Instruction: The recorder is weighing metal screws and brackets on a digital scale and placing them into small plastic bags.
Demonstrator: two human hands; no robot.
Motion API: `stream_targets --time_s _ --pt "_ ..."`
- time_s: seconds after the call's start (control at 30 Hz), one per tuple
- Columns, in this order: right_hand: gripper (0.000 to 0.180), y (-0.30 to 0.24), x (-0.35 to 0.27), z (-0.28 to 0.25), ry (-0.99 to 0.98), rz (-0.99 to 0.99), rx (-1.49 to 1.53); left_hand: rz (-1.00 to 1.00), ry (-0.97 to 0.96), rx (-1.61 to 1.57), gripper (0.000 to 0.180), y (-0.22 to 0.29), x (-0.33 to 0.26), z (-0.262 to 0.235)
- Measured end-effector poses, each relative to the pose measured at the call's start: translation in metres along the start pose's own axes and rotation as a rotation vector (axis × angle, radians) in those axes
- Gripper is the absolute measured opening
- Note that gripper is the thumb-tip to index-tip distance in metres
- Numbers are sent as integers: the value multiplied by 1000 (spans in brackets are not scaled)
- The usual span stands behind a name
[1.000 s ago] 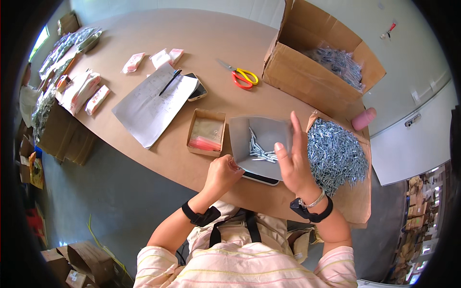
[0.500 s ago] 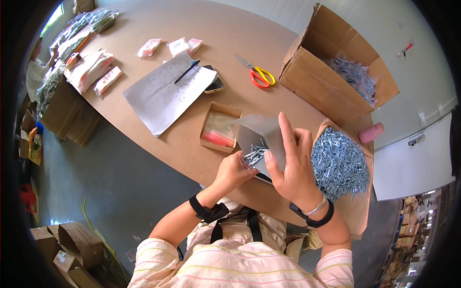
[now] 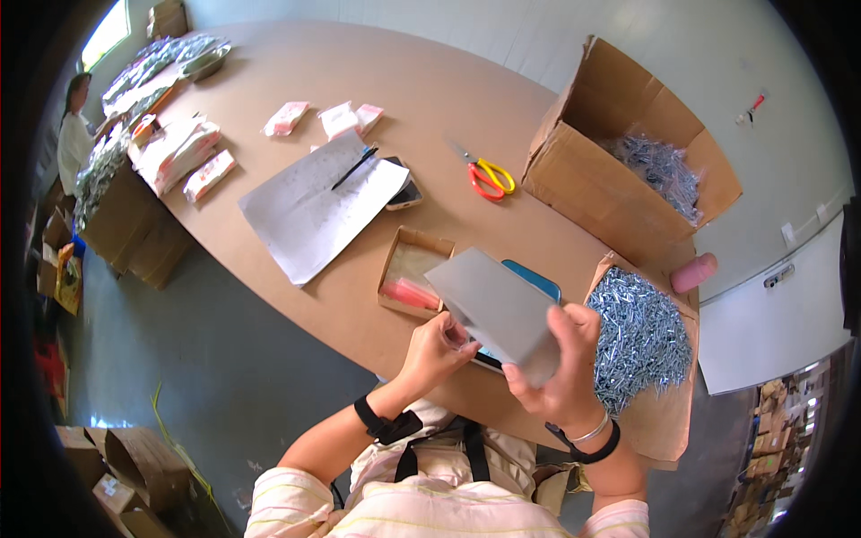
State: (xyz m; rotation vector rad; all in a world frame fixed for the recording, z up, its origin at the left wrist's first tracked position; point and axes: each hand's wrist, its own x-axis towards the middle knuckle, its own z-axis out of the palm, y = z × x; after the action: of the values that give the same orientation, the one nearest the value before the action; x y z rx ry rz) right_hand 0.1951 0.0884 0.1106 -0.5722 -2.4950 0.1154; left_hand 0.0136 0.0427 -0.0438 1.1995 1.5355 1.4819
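My right hand [image 3: 565,359] grips a grey scoop-like tray [image 3: 493,300], tipped so that its smooth underside faces up. The tray's lower end meets my left hand [image 3: 435,354], whose fingers are curled round what looks like a small clear plastic bag [image 3: 456,334]. Whatever lies inside the tray is hidden by its underside. Beneath it a flat teal object [image 3: 538,280] shows in part. Close by my left hand stands a small open cardboard box [image 3: 387,260] with pink-red plastic bags [image 3: 413,293] in it. A heap of silvery screws [image 3: 637,336] lies to the right of my right hand.
A large open carton [image 3: 565,161] with bagged metal parts stands far right, near a pink cylinder [image 3: 693,273]. Scissors [image 3: 489,179], a paper sheet [image 3: 314,215], a pen [image 3: 354,169], a phone [image 3: 408,190] and pink-white packets [image 3: 287,118] lie on the table. Another person [image 3: 73,139] is far left.
My right hand has tipped the tray over toward my left hand; its underside now shows, and the screws seen inside it are hidden. The right fingers, earlier stretched out, have curled round the tray.
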Motion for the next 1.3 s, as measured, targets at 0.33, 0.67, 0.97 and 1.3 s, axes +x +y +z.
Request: stream_targets --time_s 0.33,0.67,0.97,1.3 --pt "53 42 -147 -37 868 1135 1591 30 -122 -27 73 -30 -9 -22" --pt "78 78 -305 -95 633 1353 -505 -13 -264 -90 55 -12 -22 -26" --pt "87 131 -288 -49 862 1284 -341 -16 -299 8 57 -13 -17 -37" --pt "77 104 -274 -85 1294 1232 294 47 -261 120 33 9 -12 -52"
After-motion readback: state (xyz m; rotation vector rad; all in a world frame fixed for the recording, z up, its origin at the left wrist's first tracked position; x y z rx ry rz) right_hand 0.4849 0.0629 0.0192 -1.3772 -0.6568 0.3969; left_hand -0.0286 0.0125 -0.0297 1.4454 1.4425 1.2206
